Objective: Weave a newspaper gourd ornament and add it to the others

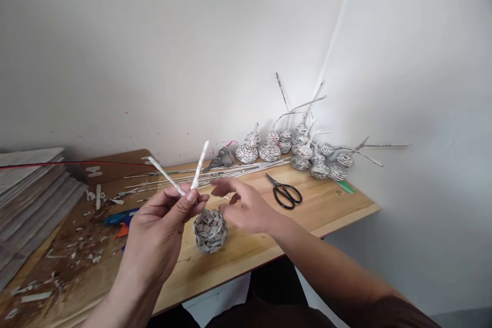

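My left hand (161, 220) pinches two white rolled paper sticks, one leaning left and the other, thicker paper stick (200, 165), leaning right; they meet at my thumb. Just to the right, my right hand (246, 205) has its fingers curved and spread, slightly blurred, with nothing seen in them. Below and between both hands, a small round woven paper basket (210, 231) rests on the wooden table (261, 246). Its open top shows.
Black-handled scissors (285, 192) lie right of my right hand. Long paper sticks (246, 169) and a grey cloth (222, 159) lie behind. Woven paper gourds (269, 151) crowd the back right. At left are stacked paper (34, 205), a blue tool (117, 217) and scraps.
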The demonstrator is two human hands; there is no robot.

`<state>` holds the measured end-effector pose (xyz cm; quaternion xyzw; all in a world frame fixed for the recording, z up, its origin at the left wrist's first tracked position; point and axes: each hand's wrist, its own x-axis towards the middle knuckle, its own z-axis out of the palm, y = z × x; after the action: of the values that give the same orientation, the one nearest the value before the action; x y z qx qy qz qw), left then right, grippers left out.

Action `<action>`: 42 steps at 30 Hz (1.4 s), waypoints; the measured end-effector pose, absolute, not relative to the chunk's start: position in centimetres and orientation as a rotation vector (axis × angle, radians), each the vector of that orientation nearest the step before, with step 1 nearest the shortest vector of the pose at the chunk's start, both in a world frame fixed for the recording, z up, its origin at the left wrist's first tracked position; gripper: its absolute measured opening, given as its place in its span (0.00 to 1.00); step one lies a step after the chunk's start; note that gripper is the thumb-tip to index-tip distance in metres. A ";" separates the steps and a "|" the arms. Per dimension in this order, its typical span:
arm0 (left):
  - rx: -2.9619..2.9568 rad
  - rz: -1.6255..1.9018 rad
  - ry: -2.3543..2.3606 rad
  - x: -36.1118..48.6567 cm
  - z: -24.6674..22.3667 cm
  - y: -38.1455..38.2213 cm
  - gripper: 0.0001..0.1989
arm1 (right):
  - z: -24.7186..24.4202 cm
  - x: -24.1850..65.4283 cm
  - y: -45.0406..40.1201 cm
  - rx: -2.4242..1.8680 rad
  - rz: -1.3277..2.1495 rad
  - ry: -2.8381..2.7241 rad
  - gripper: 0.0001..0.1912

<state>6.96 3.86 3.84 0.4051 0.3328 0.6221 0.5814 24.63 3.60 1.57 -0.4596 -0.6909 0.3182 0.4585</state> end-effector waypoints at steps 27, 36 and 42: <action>0.998 1.195 1.058 3.4 -4.5 3.8 0.19 | -3.1 44.3 9.2 -1.954 -0.039 -1.259 0.23; 0.989 1.173 1.103 4.8 -4.7 1.7 0.19 | -5.0 44.4 10.0 -1.990 -0.070 -1.318 0.32; 1.032 1.126 1.117 4.8 -5.2 1.4 0.21 | -5.3 44.4 9.3 -2.018 -0.052 -1.318 0.37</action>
<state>4.84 1.37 -5.23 0.4422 0.4788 0.4829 0.5848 44.35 9.27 -5.34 -0.7818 -0.5107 -0.0202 0.3572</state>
